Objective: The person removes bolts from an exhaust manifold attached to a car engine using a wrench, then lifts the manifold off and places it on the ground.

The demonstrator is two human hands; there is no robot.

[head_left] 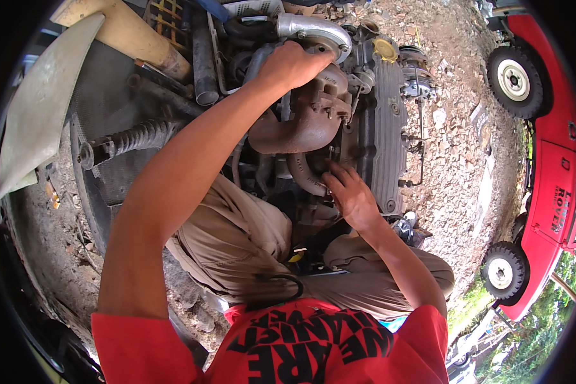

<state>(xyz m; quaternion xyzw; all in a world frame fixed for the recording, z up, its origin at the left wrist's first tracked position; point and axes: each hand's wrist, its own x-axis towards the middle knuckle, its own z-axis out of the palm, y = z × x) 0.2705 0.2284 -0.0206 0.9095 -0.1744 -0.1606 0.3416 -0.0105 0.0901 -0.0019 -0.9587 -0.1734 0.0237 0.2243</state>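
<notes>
A rusty brown exhaust manifold runs along the side of an engine in front of me. At its far end sits a turbocharger with a silvery rounded housing. My left hand is closed on the turbocharger's near side, fingertips curled over its edge below the silvery housing. My right hand is at the near end of the manifold, by a curved pipe branch. Its fingers are bent together against the flange area, and whatever they pinch is too small or hidden to name. The ribbed black valve cover lies just right of it.
A yellow oil cap tops the engine's far end. Left lie a coil-spring shock absorber, a dark metal tube and a pale curved panel. Gravel ground stretches right toward a red vehicle. My knees are close below.
</notes>
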